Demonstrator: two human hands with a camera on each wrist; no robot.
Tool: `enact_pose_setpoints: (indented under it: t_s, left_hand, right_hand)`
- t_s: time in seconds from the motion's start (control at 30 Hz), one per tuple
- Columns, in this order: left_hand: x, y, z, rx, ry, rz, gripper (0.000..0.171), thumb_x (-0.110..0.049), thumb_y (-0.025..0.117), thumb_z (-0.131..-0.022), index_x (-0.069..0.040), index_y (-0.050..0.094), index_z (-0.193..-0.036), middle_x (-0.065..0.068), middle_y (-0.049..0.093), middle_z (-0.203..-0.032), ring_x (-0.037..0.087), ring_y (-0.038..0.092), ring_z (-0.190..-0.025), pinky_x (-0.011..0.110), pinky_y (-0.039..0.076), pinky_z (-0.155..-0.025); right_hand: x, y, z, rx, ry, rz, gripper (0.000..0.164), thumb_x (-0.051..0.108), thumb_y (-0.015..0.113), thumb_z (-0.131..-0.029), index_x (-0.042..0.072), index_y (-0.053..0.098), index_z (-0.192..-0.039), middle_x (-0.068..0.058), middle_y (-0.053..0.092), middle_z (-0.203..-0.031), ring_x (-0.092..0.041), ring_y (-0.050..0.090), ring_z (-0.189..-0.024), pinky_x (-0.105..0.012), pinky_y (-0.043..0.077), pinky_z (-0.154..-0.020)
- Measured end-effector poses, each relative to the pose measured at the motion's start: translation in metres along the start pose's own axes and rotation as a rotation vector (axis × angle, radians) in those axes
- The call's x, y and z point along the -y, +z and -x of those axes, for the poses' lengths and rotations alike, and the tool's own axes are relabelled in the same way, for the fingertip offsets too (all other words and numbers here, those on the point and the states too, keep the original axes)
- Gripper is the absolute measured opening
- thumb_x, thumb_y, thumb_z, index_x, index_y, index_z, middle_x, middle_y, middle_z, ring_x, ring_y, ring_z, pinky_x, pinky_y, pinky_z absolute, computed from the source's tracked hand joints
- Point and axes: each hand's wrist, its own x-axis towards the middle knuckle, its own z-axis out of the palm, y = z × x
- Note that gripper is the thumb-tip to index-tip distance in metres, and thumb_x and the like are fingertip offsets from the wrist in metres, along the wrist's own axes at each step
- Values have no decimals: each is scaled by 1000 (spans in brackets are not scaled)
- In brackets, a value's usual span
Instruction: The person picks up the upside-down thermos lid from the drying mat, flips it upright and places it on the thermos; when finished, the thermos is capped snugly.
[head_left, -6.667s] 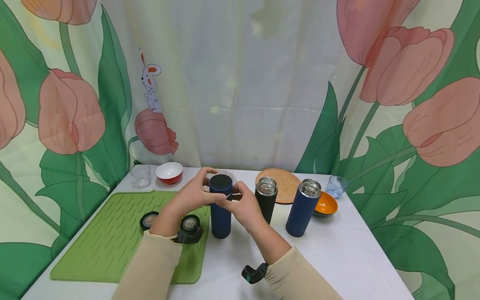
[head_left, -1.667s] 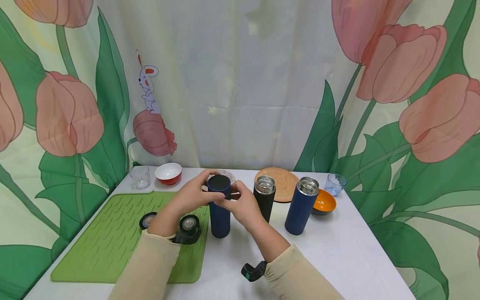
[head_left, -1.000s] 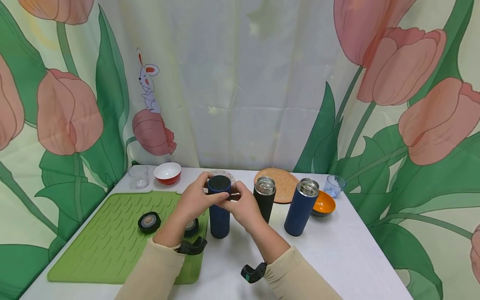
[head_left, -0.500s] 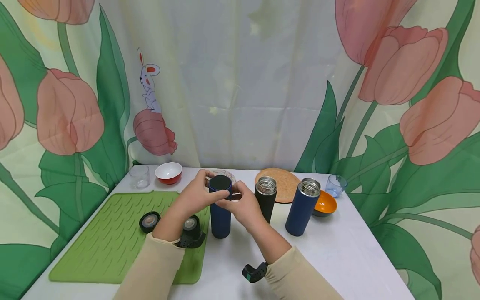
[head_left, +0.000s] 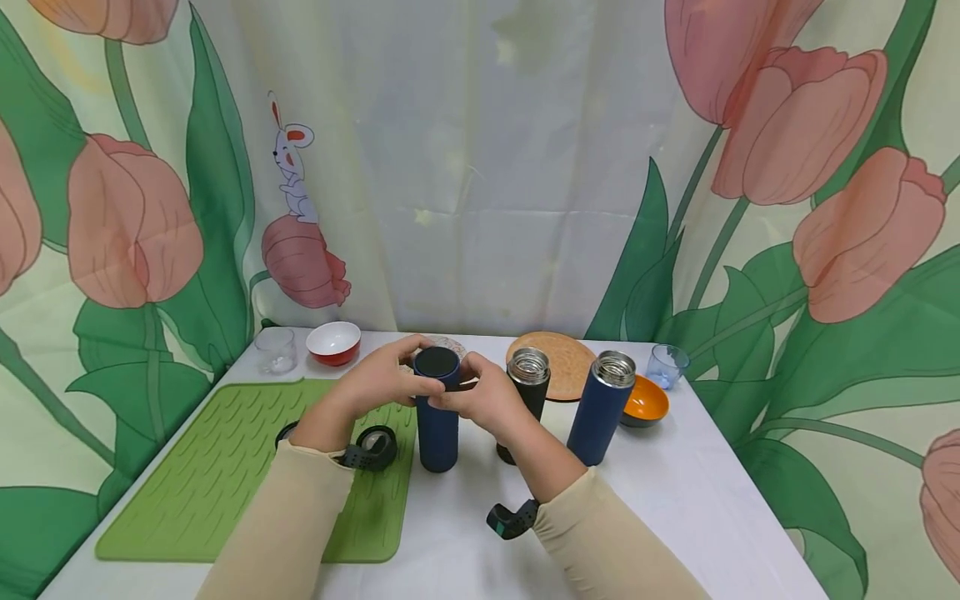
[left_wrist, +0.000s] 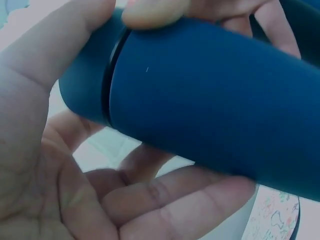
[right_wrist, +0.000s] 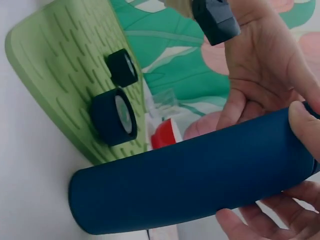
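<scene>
A navy blue thermos stands upright on the table between both hands, just right of the green mat. My left hand grips its lid, thumb on the near side. Around the upper body, just under the lid, my right hand holds on with thumb and fingers. In the left wrist view a thin dark seam runs between lid and body. Beside it stand an uncapped black thermos and an uncapped blue thermos. On the mat lie a blue lid and a black lid, partly covered by my left arm in the head view.
The green mat covers the table's left side. Behind are a clear glass, a red-and-white bowl, a patterned plate partly hidden, and a round wooden board. An orange bowl and a bluish glass stand at right.
Both hands stay on the same thermos and its lid throughout. My left wrist shifts back and forth, now slightly left and up. My right wrist is a little higher than half a second ago.
</scene>
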Motion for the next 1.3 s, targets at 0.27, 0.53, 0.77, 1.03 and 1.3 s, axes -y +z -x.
enact_pose_setpoints:
  t_s: [0.27, 0.53, 0.77, 1.03, 1.3]
  left_hand:
    - [-11, 4, 2, -34, -38, -86, 72, -47, 83, -92, -11, 46, -143, 19, 61, -124, 28, 70, -99, 41, 61, -80]
    - [-23, 19, 4, -199, -45, -269, 63, -59, 81, -87, -15, 47, -118, 14, 68, -110, 26, 65, -85, 35, 51, -69]
    - [-17, 1, -1, -46, 34, -226, 46, -45, 84, -89, -19, 53, -113, 11, 69, -110, 24, 70, -81, 36, 59, -68]
    - [-14, -14, -4, 98, 61, -216, 41, -26, 80, -96, -25, 59, -131, 17, 59, -127, 25, 74, -91, 40, 65, -76]
    - [-21, 15, 2, -126, -17, -341, 77, -59, 83, -87, -14, 50, -141, 12, 69, -120, 22, 70, -94, 37, 59, -78]
  right_hand:
    - [9, -2, 0, 38, 27, 0, 41, 29, 93, -83, 15, 60, -103, -6, 73, -114, -21, 71, -94, -35, 60, -78]
    - [11, 2, 2, 10, 37, 22, 43, 29, 93, -83, 15, 54, -96, -2, 75, -107, -19, 72, -93, -35, 58, -76]
    - [10, 5, 2, 0, 22, 34, 40, 30, 94, -82, 17, 62, -102, -3, 76, -112, -20, 72, -89, -35, 60, -76]
    - [9, 6, 2, -4, 11, 55, 43, 33, 95, -81, 18, 65, -108, -6, 73, -116, -20, 73, -89, -37, 63, -77]
    - [6, 3, 6, -22, -12, 98, 40, 37, 92, -84, 18, 60, -99, -2, 71, -101, -17, 67, -85, -34, 56, -70]
